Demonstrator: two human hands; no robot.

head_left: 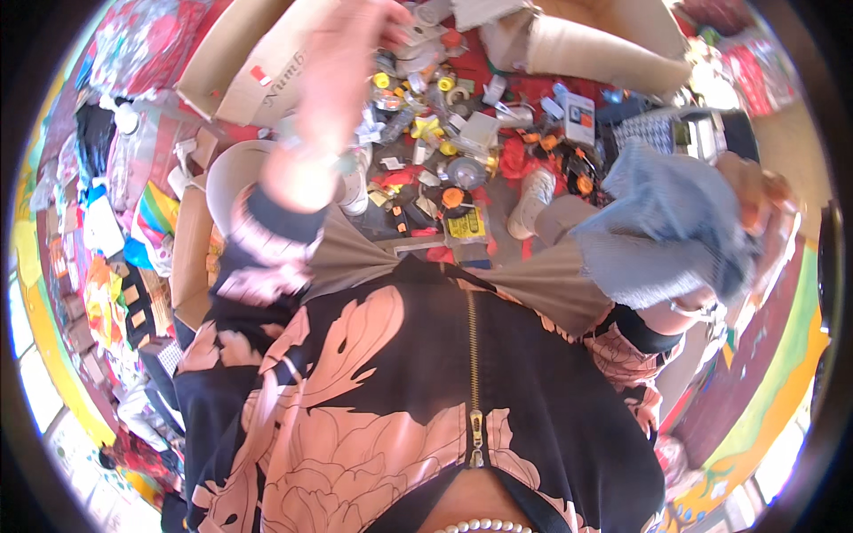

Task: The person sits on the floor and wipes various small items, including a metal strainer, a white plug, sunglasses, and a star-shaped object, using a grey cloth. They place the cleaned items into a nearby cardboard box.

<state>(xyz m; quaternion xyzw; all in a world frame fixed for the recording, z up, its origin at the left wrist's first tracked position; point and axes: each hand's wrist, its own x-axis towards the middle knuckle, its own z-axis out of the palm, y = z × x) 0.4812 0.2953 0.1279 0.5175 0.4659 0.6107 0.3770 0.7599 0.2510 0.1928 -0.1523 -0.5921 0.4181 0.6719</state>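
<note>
My right hand (757, 197) is closed round a crumpled blue-grey cloth (666, 222), holding it up at the right. The cloth hangs over my right knee and hides part of that forearm. My left arm stretches forward, and my left hand (355, 40) is over an open cardboard box (258, 67) at the far left. Motion smears its fingers, so whether they hold anything does not show. Between my feet lies a pile of small mixed items, among them a clear round plastic piece (466, 172) and a yellow-labelled packet (464, 224).
A second open cardboard box (604, 49) stands at the far right, beyond the pile. A white box with an orange mark (579, 119) lies near it. My white shoes (533, 202) flank the pile. Plastic bags (142, 44) and loose goods crowd the left side.
</note>
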